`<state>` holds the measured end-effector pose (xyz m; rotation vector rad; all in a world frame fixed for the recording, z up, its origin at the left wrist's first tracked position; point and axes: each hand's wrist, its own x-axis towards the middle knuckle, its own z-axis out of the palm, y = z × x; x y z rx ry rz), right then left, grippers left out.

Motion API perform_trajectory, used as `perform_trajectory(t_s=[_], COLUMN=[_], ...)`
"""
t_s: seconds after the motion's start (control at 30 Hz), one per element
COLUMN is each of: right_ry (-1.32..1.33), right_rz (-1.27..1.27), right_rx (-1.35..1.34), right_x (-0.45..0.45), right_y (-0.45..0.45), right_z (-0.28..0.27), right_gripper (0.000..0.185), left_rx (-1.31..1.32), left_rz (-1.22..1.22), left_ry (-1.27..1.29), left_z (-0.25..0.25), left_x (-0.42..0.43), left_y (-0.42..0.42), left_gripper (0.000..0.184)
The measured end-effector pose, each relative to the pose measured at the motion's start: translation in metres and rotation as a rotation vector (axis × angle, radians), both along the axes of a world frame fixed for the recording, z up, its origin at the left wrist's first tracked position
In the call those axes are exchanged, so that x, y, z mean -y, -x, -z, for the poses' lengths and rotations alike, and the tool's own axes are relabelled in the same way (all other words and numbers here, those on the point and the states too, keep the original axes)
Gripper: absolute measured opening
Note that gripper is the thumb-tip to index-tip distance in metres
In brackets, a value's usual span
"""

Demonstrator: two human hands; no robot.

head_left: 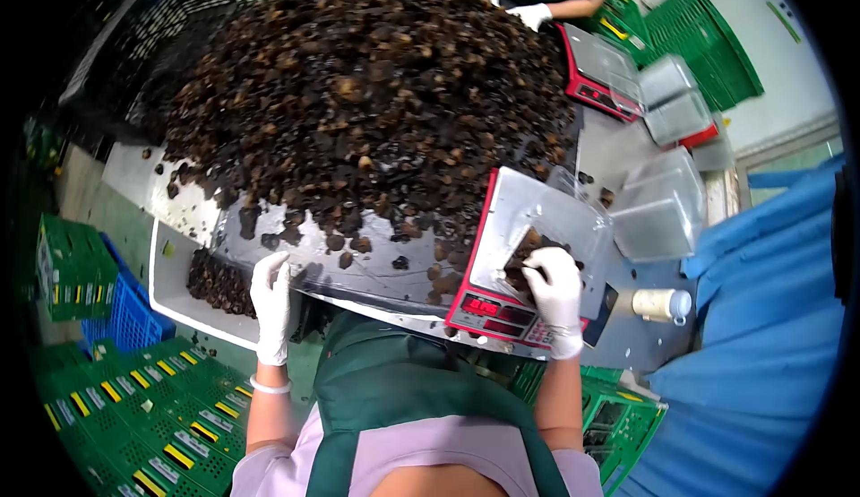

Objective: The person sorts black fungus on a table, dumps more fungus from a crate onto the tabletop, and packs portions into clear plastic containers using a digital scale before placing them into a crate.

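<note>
My right hand, in a white glove, is over a red-rimmed digital scale. Its fingers are curled and pinched together above a clear plastic tray of dark fungus pieces; what they grip is too small to make out. The scale's red display is lit. My left hand, gloved too, hovers by the table's front edge, its fingers drawn together with nothing visible in them. Beyond both hands rises a large heap of dark brown, wood-ear-like fungus.
Left of me is a white bin partly filled with dark pieces. Stacked clear trays and a white bottle stand right. Across the heap, another person's gloved hands are beside a second scale. Green crates surround the table.
</note>
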<state>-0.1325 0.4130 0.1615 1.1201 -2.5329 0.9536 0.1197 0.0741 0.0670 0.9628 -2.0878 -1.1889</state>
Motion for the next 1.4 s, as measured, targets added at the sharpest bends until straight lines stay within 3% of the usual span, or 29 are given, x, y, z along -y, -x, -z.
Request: perform_trajectory(t_s=[0.07,0.13,0.2,0.27,0.33,0.4,0.47,0.5,0.53,0.6,0.63,0.83,0.87,0.93,1.0,1.07,1.13,1.2,1.23,1.27,1.33,1.4], right_ry=[0.111,0.504,0.397,0.152,0.143,0.168,0.015,-0.214,-0.216,-0.333,-0.445,-0.103,-0.036,-0.048,-0.274,-0.421,-0.305,-0.027,0.028,0.030,0.312,0.421], right_rz=[0.304,0.400,0.481,0.048,-0.291,-0.098,0.062,0.007,0.012,-0.044,-0.062,-0.042,0.026,0.024,0.052,0.096,0.093,-0.006,0.017,0.037,0.162,0.180], right_rx=[0.405,0.685,0.701,0.567,0.705,0.763,0.646,0.402,0.397,0.058,0.105,0.291,0.456,0.364,0.299,0.232,0.251,0.397,0.360,0.360,1.169,1.227], right_x=[-0.008,-0.002,0.031,0.073,0.124,0.148,0.166,0.171,0.178,0.195,0.198,0.172,0.169,0.188,0.208,0.223,0.214,0.198,0.191,0.184,0.170,0.157], right_y=[-0.008,-0.018,-0.040,-0.070,-0.095,-0.078,-0.048,-0.037,-0.037,-0.038,-0.040,-0.056,-0.055,-0.051,-0.054,-0.059,-0.057,-0.057,-0.061,-0.067,-0.075,-0.085], right_z=[-0.006,-0.014,-0.028,-0.018,-0.010,0.033,0.075,0.096,0.103,0.119,0.126,0.148,0.155,0.137,0.130,0.133,0.146,0.156,0.154,0.153,0.131,0.105], right_gripper=[0.005,0.005,0.009,0.013,0.023,0.030,0.035,0.054,0.054,0.072,0.078,0.031,0.030,0.038,0.062,0.057,0.049,0.040,0.027,0.027,0.020,0.016], left_rx=[0.003,-0.001,-0.036,-0.040,-0.029,-0.043,-0.051,-0.034,-0.022,-0.068,-0.066,-0.076,-0.053,-0.042,-0.088,-0.109,-0.081,-0.054,-0.005,-0.011,0.068,0.080], left_rz=[-0.054,-0.117,-0.174,-0.215,-0.215,-0.214,-0.153,-0.104,-0.046,0.034,0.088,0.206,0.251,0.346,0.452,0.541,0.680,0.756,0.811,0.830,0.914,0.890], left_ry=[0.056,0.049,0.057,0.089,0.102,0.134,0.196,0.207,0.169,0.009,0.041,-0.012,0.051,0.119,0.167,0.240,0.315,0.370,0.437,0.435,0.567,0.578], left_z=[-0.003,-0.006,-0.002,-0.006,-0.013,-0.015,-0.017,-0.020,-0.027,-0.007,-0.002,0.019,0.020,0.013,0.022,0.033,0.043,0.046,0.049,0.051,0.055,0.059], left_x=[0.015,0.032,0.053,0.070,0.082,0.088,0.087,0.084,0.077,0.071,0.068,0.069,0.070,0.070,0.065,0.054,0.044,0.030,0.026,0.024,0.019,0.016], left_y=[-0.015,-0.031,-0.046,-0.053,-0.054,-0.048,-0.036,-0.028,-0.019,-0.008,-0.003,-0.002,-0.001,0.010,0.026,0.045,0.063,0.078,0.085,0.087,0.096,0.100], left_gripper=[0.019,0.020,0.019,0.019,0.020,0.020,0.017,0.017,0.017,0.018,0.019,0.020,0.020,0.019,0.018,0.015,0.021,0.029,0.033,0.033,0.030,0.020])
